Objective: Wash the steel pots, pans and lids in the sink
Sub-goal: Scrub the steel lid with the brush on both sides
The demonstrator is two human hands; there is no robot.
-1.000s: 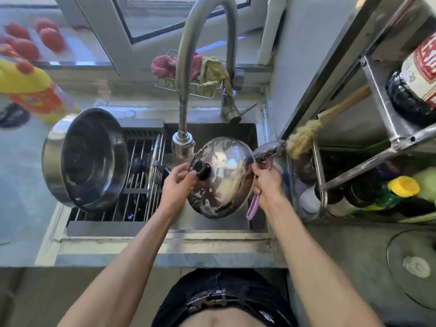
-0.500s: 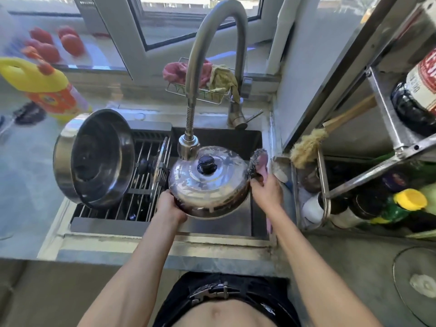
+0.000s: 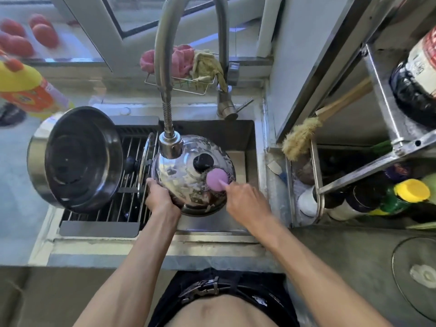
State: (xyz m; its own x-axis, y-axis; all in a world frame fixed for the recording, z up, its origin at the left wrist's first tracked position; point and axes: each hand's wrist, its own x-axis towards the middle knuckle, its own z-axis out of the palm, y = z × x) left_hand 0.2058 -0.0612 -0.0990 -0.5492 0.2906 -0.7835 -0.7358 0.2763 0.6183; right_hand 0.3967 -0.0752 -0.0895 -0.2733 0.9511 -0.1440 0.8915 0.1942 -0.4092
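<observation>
Tilting over the sink (image 3: 245, 138), the steel lid (image 3: 188, 180) is held dome-up, its black knob (image 3: 203, 162) showing and suds streaked across it. Its rim at 8 o'clock is gripped by the left hand (image 3: 160, 197), fingers curled under the edge. A pink scrubber (image 3: 216, 179) is pressed to the dome at 4 o'clock from the knob, its handle clenched in the right hand (image 3: 247, 201). The faucet head (image 3: 170, 145) is hung just over the lid's 10 o'clock edge. At 9 o'clock from the lid, a steel pot (image 3: 77, 159) is propped on its side on the drying rack (image 3: 132, 208), with a second lid (image 3: 145, 159) stood on edge between. At 3 o'clock, a bristle brush (image 3: 299, 138) is leaned by the shelf rack (image 3: 382, 95).
</observation>
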